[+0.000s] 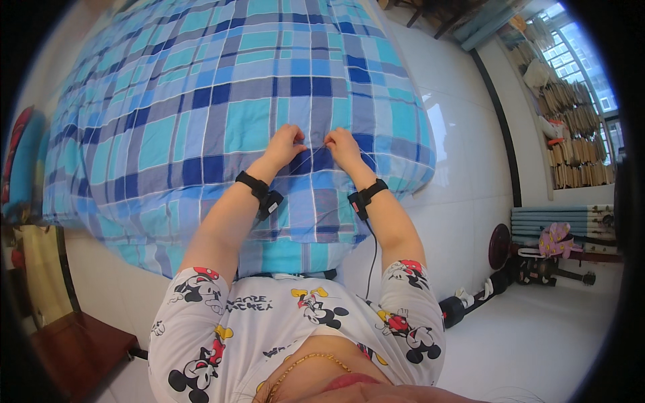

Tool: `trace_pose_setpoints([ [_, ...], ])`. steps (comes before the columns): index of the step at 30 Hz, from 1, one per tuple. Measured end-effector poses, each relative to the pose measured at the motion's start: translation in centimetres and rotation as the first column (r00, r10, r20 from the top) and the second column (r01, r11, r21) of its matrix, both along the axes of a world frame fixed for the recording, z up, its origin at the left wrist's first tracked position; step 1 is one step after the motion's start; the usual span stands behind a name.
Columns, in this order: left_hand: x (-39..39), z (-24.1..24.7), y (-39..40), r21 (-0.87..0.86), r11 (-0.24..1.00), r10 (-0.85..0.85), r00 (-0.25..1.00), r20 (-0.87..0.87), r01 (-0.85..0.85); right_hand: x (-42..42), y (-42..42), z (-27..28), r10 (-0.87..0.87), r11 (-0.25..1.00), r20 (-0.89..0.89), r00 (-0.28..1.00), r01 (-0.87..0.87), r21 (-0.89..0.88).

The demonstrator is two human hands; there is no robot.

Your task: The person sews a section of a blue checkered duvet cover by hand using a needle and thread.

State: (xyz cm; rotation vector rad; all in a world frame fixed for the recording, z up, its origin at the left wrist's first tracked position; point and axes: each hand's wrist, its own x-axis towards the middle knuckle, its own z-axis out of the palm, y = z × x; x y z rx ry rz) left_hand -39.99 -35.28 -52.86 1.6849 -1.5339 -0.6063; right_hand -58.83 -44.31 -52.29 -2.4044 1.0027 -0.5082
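A quilt (252, 121) in blue, turquoise and grey plaid lies spread over a bed before me. Just above it, near its front edge, my left hand (286, 143) has thumb and fingertips pinched together. A short distance to its right, my right hand (344, 147) pinches a thin pale thread (317, 147), which runs across the gap between the hands. Fine loops of it seem to trail over the cloth below. Whether a needle is in the fingers is too small to tell. Black straps with small boxes (271, 205) circle both wrists.
A black cable (373, 262) hangs from the right wrist box. Glossy white floor tiles (448, 136) run along the bed's right side. A dark wooden stool or table (80, 352) stands at lower left. Against the right wall are a guitar (539, 269) and a window ledge holding papers (574, 136).
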Motion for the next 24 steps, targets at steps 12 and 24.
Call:
trace_pose_setpoints([
  [12, -0.3, -1.2, -1.1, 0.014, 1.000, -0.002, 1.000, 0.029, 0.002, 1.3, 0.5, -0.1, -0.005, 1.000, -0.025, 1.000, 0.005, 0.003],
  [24, 0.1, -1.2, -1.1, 0.080, 0.997, -0.017, 0.998, -0.062, 0.022, 1.8, 1.4, -0.8, -0.049, 0.999, 0.134, 0.990, 0.047, 0.020],
])
